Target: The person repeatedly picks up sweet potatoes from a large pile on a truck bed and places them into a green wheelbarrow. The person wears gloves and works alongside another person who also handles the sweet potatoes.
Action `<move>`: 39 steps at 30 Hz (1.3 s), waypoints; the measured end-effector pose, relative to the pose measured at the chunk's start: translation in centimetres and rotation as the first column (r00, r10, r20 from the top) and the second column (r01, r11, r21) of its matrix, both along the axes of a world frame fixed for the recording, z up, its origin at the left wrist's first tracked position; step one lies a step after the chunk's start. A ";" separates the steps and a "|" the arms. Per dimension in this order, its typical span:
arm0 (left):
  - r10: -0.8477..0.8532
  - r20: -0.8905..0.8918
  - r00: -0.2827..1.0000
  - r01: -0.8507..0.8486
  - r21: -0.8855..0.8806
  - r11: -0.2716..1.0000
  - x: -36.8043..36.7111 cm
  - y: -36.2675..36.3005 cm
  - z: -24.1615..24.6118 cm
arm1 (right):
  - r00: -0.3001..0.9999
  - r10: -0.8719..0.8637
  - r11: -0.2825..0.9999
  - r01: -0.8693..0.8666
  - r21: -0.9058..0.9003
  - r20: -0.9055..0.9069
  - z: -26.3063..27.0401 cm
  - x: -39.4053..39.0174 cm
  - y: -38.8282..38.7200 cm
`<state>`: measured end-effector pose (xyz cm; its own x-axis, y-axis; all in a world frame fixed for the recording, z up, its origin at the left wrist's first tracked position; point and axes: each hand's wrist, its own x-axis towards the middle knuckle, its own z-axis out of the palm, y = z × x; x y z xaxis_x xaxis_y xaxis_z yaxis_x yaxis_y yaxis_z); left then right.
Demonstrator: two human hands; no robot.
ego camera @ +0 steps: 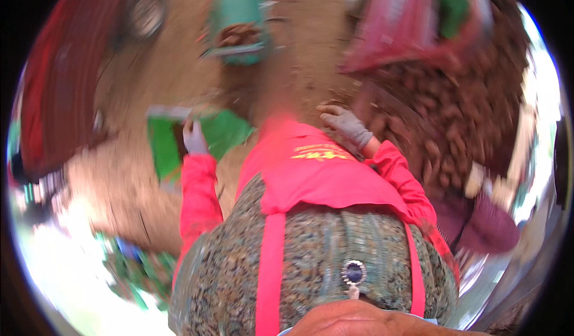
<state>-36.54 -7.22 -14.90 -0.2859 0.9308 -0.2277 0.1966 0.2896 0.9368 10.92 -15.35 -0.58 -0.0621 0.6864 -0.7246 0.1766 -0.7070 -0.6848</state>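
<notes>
My left hand [194,139], in a light grey glove, is at a green sheet-like container [226,132], perhaps a carton or bag, with a pale rim and a dark brown gap. The fingers overlap its edge, but blur hides whether they grip it. My right hand [343,123], gloved in grey with soiled fingertips, hangs beside my pink apron [332,179]. Its fingers are partly bent and nothing shows in them. Just right of it begins a large heap of reddish-brown tubers [430,111], seemingly sweet potatoes.
A teal crate [240,4] with some brown tubers is ahead on the dirt floor [296,26]. A pink sack [394,22] lies by the heap at upper right. A red vehicle-like body [67,66] with a wheel [147,10] stands left. A maroon boot or cloth [489,224] shows at lower right.
</notes>
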 end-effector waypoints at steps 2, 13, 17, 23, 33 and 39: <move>-0.186 0.049 0.981 0.187 -0.024 0.982 8.7 -0.3 0.3 | 0.977 -0.127 0.992 0.122 0.042 0.169 0.4 3.6 -4.5; -0.967 0.256 0.003 0.982 -0.181 -0.045 43.1 -3.1 10.9 | 0.837 -0.428 0.860 0.262 0.438 0.340 -4.9 16.2 -19.1; -0.905 0.417 0.081 0.994 -0.105 0.040 50.7 -6.4 11.7 | 0.745 -0.537 0.815 0.337 0.471 0.396 -5.4 28.1 -19.7; -0.911 0.407 0.064 0.939 -0.333 -0.083 51.9 -10.2 13.1 | 0.501 -0.772 0.636 0.630 0.446 0.392 -4.6 47.7 -13.9; -0.836 0.463 0.295 0.926 -0.353 0.132 54.8 -11.4 12.2 | 0.348 -0.891 0.455 0.681 0.573 0.293 -3.9 51.6 -3.9; -0.375 0.844 0.383 0.881 -0.211 0.424 62.4 -9.4 10.6 | 0.668 -0.688 0.479 0.711 0.514 -0.283 0.0 34.5 -14.6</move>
<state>25.82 -16.67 -4.29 0.7741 0.3136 -0.5500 0.0694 0.8214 0.5661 45.37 -29.98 -0.62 0.6047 0.7665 -0.2163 -0.2356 -0.0872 -0.9679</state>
